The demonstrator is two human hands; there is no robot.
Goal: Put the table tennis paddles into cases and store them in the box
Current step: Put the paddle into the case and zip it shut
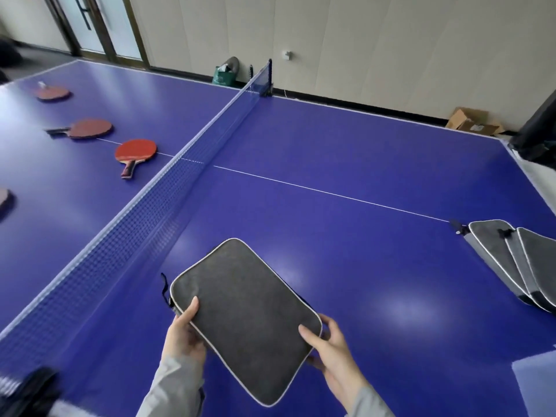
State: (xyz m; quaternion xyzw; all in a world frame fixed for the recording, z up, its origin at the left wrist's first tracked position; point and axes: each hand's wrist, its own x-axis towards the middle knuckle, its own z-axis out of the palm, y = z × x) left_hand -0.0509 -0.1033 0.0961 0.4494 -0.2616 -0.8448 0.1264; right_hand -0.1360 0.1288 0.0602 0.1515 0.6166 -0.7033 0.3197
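A dark grey paddle case (240, 314) with pale piping is held above the blue table (346, 145), near its front edge. My left hand (183, 335) grips its left edge with the thumb on top. My right hand (331, 347) grips its right corner, thumb on top and fingers beneath. Beyond the net (168, 188) lie red paddles: one bright red (135, 152), a darker one (90, 128) behind it, and a third (53, 93) farther back. Another paddle's edge (4, 198) shows at the left border. A fan of grey cases (523, 263) lies at the right.
A cardboard box (469, 121) sits on the floor past the table's far right corner. A black object (538, 127) stands at the right end. A green bag (224, 75) leans by the wall near the net post. A pale blue thing (538, 383) shows at the lower right.
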